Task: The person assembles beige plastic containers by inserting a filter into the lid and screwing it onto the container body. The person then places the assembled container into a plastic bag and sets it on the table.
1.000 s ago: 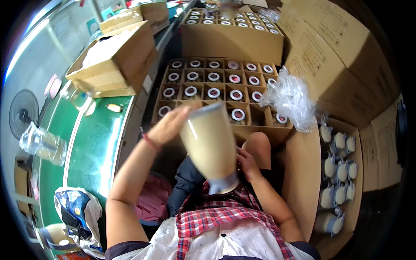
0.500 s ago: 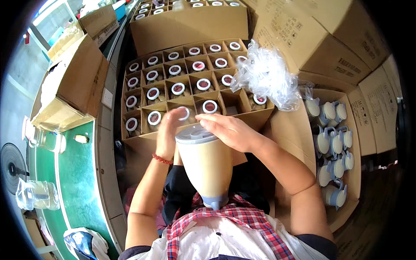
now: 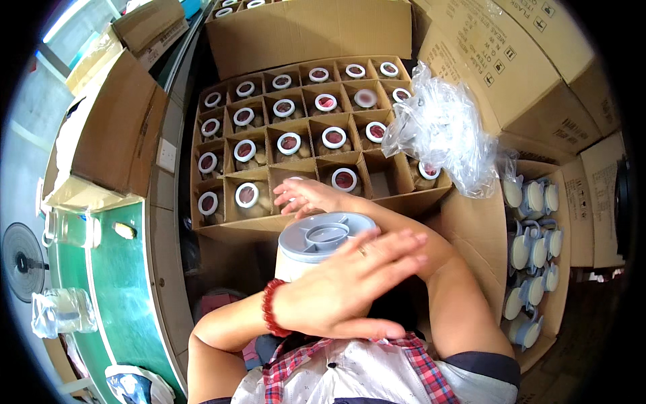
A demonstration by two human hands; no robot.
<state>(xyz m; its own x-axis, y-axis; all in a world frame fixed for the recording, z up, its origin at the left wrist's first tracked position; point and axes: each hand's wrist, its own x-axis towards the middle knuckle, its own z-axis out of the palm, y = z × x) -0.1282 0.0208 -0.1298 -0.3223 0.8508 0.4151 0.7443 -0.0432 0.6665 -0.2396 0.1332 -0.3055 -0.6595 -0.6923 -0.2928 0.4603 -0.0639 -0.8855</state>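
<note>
A cream jug-like flask [image 3: 288, 271] with a grey-blue round base [image 3: 323, 236] stands bottom-up in front of my body, its lower part hidden behind my left hand. My left hand [image 3: 350, 286], with a red beaded bracelet, reaches across its near side, fingers stretched out to the right; whether the palm touches the flask I cannot tell. On the far side, my right hand [image 3: 313, 196] extends to the left with fingers spread, close to the base's rim. Just beyond is a divided carton [image 3: 262, 225] of bottle-like pieces with white ring tops and dark red centres.
Crumpled clear plastic [image 3: 441, 131] covers the carton's right corner. At right, an open box [image 3: 471, 239] holds several cream and grey-blue jugs [image 3: 521, 252]. Tall cartons [image 3: 518, 81] stand behind. A green table [image 3: 124, 283] at left bears a glass jar [image 3: 70, 229].
My left hand has swung from the flask's left side across its front to the right. My right hand has slid leftward behind it. The base's face now shows more fully.
</note>
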